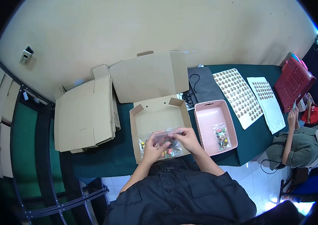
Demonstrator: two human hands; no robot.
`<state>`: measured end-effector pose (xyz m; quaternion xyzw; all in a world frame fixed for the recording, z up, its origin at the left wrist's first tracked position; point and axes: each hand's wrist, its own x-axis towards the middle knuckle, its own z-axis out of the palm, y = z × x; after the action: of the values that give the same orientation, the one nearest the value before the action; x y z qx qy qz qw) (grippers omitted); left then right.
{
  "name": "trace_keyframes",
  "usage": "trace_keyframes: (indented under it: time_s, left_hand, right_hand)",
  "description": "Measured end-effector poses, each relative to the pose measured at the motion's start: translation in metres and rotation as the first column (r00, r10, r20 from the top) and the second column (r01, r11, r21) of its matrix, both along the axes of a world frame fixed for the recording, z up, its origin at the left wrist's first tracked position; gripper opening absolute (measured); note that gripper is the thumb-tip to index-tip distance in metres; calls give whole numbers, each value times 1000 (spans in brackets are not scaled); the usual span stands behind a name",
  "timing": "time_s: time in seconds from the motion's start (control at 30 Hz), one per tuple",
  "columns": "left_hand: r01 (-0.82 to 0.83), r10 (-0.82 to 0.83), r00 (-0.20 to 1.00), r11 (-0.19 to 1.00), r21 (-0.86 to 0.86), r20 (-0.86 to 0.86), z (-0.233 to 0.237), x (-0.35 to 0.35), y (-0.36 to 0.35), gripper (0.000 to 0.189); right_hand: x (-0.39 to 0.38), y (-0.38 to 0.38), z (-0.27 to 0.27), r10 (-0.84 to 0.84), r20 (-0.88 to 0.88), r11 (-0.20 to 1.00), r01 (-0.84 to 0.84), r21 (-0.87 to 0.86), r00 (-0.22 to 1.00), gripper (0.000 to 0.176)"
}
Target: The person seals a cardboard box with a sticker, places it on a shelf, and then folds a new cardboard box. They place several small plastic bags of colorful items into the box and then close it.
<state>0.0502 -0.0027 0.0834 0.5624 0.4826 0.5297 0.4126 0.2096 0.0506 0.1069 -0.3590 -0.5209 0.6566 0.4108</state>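
Observation:
My left hand (153, 150) and my right hand (187, 139) are close together over the front of an open cardboard box (152, 116). Between them is a clear plastic bag (161, 135), its upper edge pinched in the fingers of both hands. What is inside it is hard to make out. Below my hands, clear packets of small colourful pieces (172, 151) lie in the front of the box, partly covered by my fingers. To the right of my right hand, a pink plastic basket (208, 114) holds a similar clear packet (221, 136) of colourful pieces.
Flattened cardboard boxes (82, 114) are stacked at left. Sticker sheets (238, 98) and another printed sheet (266, 101) lie right on the dark green tablecloth (247, 148). A dark bag (206, 84) lies behind the basket. A dark red basket (294, 80) and another person (301, 146) are far right.

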Motion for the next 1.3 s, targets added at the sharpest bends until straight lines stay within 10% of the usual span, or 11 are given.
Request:
trace_keyframes:
  time_s: [0.07, 0.43, 0.53, 0.6, 0.67, 0.8, 0.87, 1.1, 1.2, 1.3]
  left_hand:
    - [-16, 104, 935, 968, -252, 339, -3, -9, 3, 22]
    - [157, -69, 963, 929, -335, 260, 17, -36, 3, 30]
    - [122, 19, 960, 869, -480, 278, 27, -37, 8, 29]
    - [-144, 181, 939, 979, -143, 294, 20, -36, 17, 31]
    - [-83, 136, 957, 975, -206, 256, 9, -40, 19, 37]
    - [1, 5, 995, 998, -60, 96, 15, -5, 17, 42]
    - [32, 30, 905, 990, -139, 425, 14, 4, 13, 39]
    - [-5, 105, 948, 949, -316, 301, 13, 0, 6, 27]
    - [-96, 144, 974, 962, -256, 176, -3, -1, 5, 21]
    - [-172, 179, 984, 969, -176, 21, 3, -6, 4, 19]
  right_hand:
    - [-5, -5, -3, 45, 49, 999, -47, 23, 998, 17]
    - [14, 7, -9, 311, 96, 948, -302, -97, 946, 30]
    - [14, 9, -11, 286, 90, 955, -276, -103, 954, 34]
    - [11, 13, -2, -37, 187, 993, 57, -105, 982, 36]
    - [2, 8, 4, -79, 149, 987, 99, -130, 986, 33]
    - [-24, -10, 10, -179, 211, 926, 93, 366, 961, 26]
    - [-27, -12, 2, -208, 228, 861, 68, 504, 951, 22]
    - [-39, -14, 23, -639, 193, 746, 538, 391, 745, 34]
    - [-28, -10, -17, -262, -2, 957, 260, -128, 965, 29]
    - [-22, -9, -16, -212, -12, 966, 208, -153, 977, 19]
